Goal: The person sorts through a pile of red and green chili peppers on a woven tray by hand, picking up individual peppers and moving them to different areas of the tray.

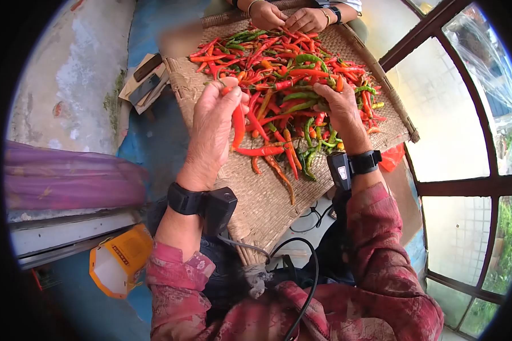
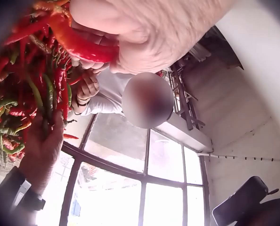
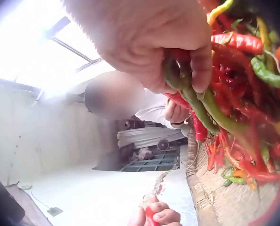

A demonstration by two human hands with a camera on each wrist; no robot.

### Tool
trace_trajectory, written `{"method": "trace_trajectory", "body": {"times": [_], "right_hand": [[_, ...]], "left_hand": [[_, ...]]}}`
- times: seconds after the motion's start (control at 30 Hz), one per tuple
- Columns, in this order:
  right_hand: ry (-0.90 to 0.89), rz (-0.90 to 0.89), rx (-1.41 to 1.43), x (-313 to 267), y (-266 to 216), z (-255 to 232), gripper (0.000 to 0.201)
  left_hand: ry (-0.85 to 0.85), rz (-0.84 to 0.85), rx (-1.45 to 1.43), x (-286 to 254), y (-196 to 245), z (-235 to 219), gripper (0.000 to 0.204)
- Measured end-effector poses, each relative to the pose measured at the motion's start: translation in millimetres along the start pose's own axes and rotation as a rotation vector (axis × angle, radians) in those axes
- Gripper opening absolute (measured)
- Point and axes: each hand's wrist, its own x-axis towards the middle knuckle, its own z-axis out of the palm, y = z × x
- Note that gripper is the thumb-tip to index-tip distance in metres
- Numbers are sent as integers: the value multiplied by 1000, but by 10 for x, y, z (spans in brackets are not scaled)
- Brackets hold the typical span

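Note:
My left hand (image 1: 209, 125) grips a long red chili pepper (image 1: 238, 126) between thumb and fingers, above the left side of the pile. In the left wrist view that red chili (image 2: 78, 43) curves out of the grip. Green chilies (image 3: 198, 109) are held in my right hand (image 1: 342, 111), its thumb and fingers curled round their upper ends. Below both hands, a heap of red and green chilies (image 1: 267, 52) covers much of a woven tray (image 1: 256, 207). Across the heap, another person's hands (image 1: 307, 20) meet at the far edge.
Phones (image 1: 147, 88) lie on a stack at the left, beyond the tray's raised rim (image 1: 179, 85). An orange container (image 1: 132, 250) stands low at left. A black cable (image 1: 316, 258) runs across my lap. Framed windows (image 1: 449, 108) line the right side.

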Motion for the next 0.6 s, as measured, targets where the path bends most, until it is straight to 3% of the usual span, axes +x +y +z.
{"method": "trace_trajectory", "body": {"times": [0.17, 0.23, 0.3, 0.33, 0.37, 0.43, 0.47, 0.5, 0.57, 0.6], "right_hand": [[-70, 65, 7, -123, -5, -215, 21], [-30, 20, -99, -111, 29, -288, 25], [-57, -127, -451, -144, 35, -341, 21], [2, -169, -573, -177, 23, -340, 34], [7, -165, -573, -208, 25, -348, 34], [109, -490, -850, -271, -13, -334, 38], [160, -493, -1006, -321, -48, -338, 40], [163, -488, -1007, -354, -97, -314, 40], [292, -803, -1176, -425, -151, -276, 37], [216, -824, -1178, -450, -166, -273, 30]], "left_hand": [[-222, -182, 167, -102, -290, 115, 21], [-478, -236, 392, -111, -397, 118, 16], [-532, -232, 514, -117, -444, 126, 14], [-548, -212, 578, -121, -457, 137, 14], [-562, -191, 640, -125, -468, 145, 15], [-559, -166, 629, -117, -465, 158, 15], [-547, -186, 654, -111, -445, 167, 15], [-536, -208, 679, -110, -440, 176, 16], [-515, -190, 687, -112, -470, 191, 15], [-489, -164, 696, -112, -482, 198, 14]]}}
